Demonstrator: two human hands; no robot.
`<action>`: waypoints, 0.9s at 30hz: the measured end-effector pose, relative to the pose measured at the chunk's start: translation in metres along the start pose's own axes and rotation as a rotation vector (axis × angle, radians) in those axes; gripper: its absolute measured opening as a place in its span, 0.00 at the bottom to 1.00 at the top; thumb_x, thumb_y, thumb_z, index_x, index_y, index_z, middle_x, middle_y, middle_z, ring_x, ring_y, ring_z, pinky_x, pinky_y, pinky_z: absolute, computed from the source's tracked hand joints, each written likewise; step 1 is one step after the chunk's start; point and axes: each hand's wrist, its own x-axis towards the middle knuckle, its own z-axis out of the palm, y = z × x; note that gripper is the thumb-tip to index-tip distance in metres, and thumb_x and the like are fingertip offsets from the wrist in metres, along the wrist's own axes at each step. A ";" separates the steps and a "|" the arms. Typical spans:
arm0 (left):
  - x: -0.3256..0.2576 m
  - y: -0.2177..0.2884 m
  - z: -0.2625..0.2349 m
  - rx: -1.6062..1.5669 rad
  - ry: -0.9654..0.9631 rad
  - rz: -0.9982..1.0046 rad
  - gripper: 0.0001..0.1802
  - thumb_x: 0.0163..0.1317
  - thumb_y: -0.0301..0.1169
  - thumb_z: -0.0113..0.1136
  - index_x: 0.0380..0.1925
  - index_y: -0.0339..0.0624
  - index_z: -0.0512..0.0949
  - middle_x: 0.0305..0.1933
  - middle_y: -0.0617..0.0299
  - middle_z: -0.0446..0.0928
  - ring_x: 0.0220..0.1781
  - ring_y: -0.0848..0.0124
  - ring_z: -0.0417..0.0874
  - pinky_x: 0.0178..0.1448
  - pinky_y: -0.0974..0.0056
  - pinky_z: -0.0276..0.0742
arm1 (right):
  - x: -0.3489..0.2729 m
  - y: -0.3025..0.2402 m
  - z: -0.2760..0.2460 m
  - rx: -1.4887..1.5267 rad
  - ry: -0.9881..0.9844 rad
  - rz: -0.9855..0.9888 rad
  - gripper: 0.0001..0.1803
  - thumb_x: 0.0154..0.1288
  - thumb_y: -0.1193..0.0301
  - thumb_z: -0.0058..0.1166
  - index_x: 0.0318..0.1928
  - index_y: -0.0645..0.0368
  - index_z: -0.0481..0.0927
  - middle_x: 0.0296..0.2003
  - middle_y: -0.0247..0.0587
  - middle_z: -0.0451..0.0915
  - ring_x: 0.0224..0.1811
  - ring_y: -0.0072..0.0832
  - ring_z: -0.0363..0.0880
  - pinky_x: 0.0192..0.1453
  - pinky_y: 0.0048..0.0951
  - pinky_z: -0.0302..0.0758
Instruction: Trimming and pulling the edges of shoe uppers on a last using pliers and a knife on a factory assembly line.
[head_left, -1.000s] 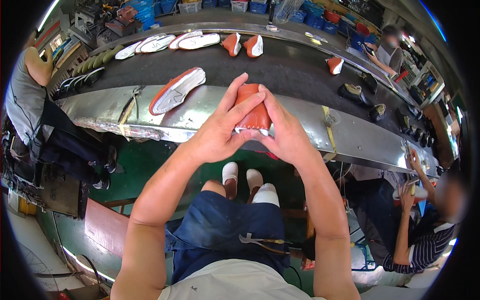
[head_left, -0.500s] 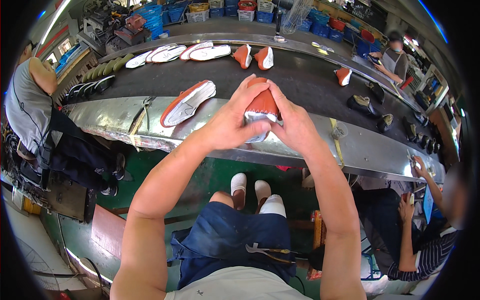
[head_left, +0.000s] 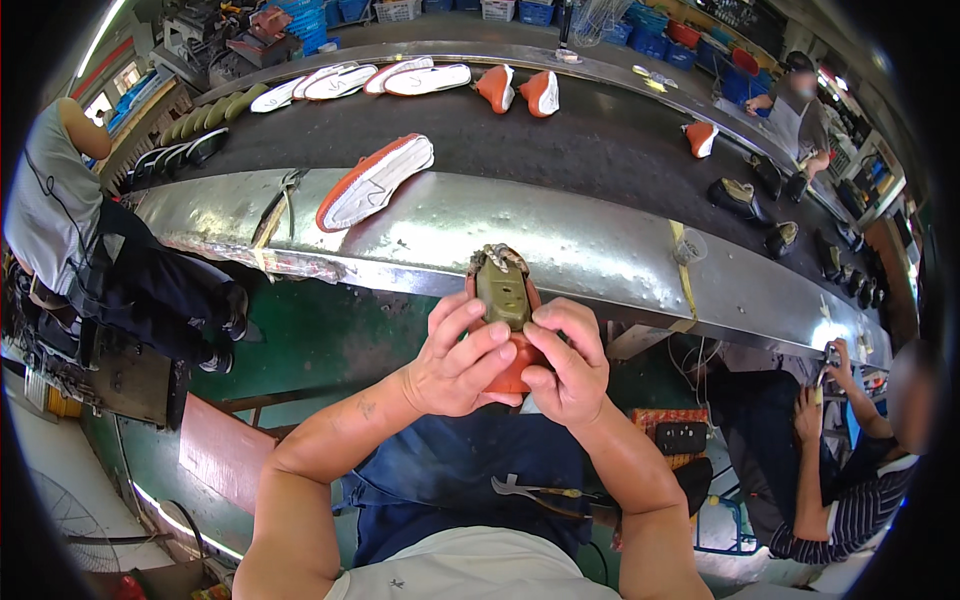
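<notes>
Between my two hands an orange-brown shoe upper [head_left: 515, 372] sits on an olive-green shoe last [head_left: 503, 293], held over my lap by the near edge of the bench. The last's top, with a small hole, faces up, and the upper's gathered edge shows at its far end. My left hand [head_left: 452, 362] grips the left side with fingers bent. On the other side my right hand [head_left: 570, 358] closes on it, thumb and fingers near the last. Beyond them, another orange shoe [head_left: 378, 184] lies sole-up across the bench's metal edge, its white underside showing.
Pincers [head_left: 290, 205] lie on the metal edge [head_left: 480, 215]. White-soled shoes [head_left: 425, 80], two orange shoes [head_left: 541, 93] and dark shoes [head_left: 735, 197] stand on the black belt [head_left: 270, 140]. A hammer-like tool [head_left: 545, 490] rests at my lap. Co-workers sit or stand left, right and far right.
Both hands have brought the shoe from above the bench edge down toward my lap. It is turned, so the green last now shows between my hands.
</notes>
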 end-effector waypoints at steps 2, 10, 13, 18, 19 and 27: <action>-0.007 -0.002 0.006 0.023 0.008 0.006 0.39 0.64 0.56 0.67 0.68 0.47 0.70 0.74 0.49 0.62 0.75 0.44 0.62 0.71 0.35 0.68 | -0.005 0.000 0.002 -0.003 0.017 -0.036 0.26 0.72 0.56 0.63 0.59 0.62 0.78 0.55 0.50 0.78 0.52 0.46 0.81 0.56 0.42 0.79; 0.007 -0.007 0.000 -0.301 -0.098 -0.126 0.41 0.55 0.54 0.75 0.67 0.63 0.68 0.73 0.43 0.60 0.72 0.35 0.67 0.73 0.28 0.64 | -0.006 0.009 0.013 0.197 0.003 0.056 0.27 0.76 0.51 0.56 0.61 0.57 0.67 0.61 0.57 0.74 0.64 0.57 0.75 0.67 0.54 0.73; 0.010 -0.007 -0.003 -0.334 -0.101 -0.106 0.43 0.53 0.52 0.76 0.67 0.62 0.67 0.72 0.42 0.61 0.69 0.34 0.71 0.70 0.27 0.67 | -0.010 0.013 0.019 0.310 -0.019 0.071 0.26 0.79 0.51 0.49 0.63 0.56 0.62 0.63 0.60 0.72 0.67 0.60 0.72 0.71 0.59 0.68; 0.023 -0.012 -0.013 -0.305 -0.124 -0.098 0.42 0.52 0.49 0.77 0.65 0.58 0.68 0.69 0.43 0.63 0.66 0.36 0.73 0.68 0.29 0.70 | -0.007 0.014 0.019 0.321 -0.037 0.075 0.26 0.80 0.50 0.47 0.63 0.55 0.60 0.65 0.63 0.69 0.67 0.61 0.72 0.72 0.59 0.67; 0.027 -0.015 -0.016 -0.296 -0.176 -0.092 0.39 0.52 0.47 0.77 0.63 0.56 0.70 0.68 0.43 0.63 0.66 0.37 0.73 0.68 0.31 0.72 | -0.006 0.015 0.020 0.341 -0.030 0.081 0.26 0.80 0.51 0.48 0.62 0.55 0.60 0.66 0.63 0.69 0.67 0.61 0.71 0.72 0.59 0.66; 0.071 -0.008 -0.087 -0.205 -0.564 -0.545 0.39 0.43 0.20 0.74 0.60 0.51 0.76 0.69 0.41 0.62 0.69 0.39 0.72 0.62 0.49 0.82 | -0.015 0.069 -0.012 -0.043 -0.185 0.450 0.32 0.72 0.61 0.61 0.66 0.64 0.62 0.66 0.65 0.69 0.69 0.57 0.71 0.73 0.50 0.67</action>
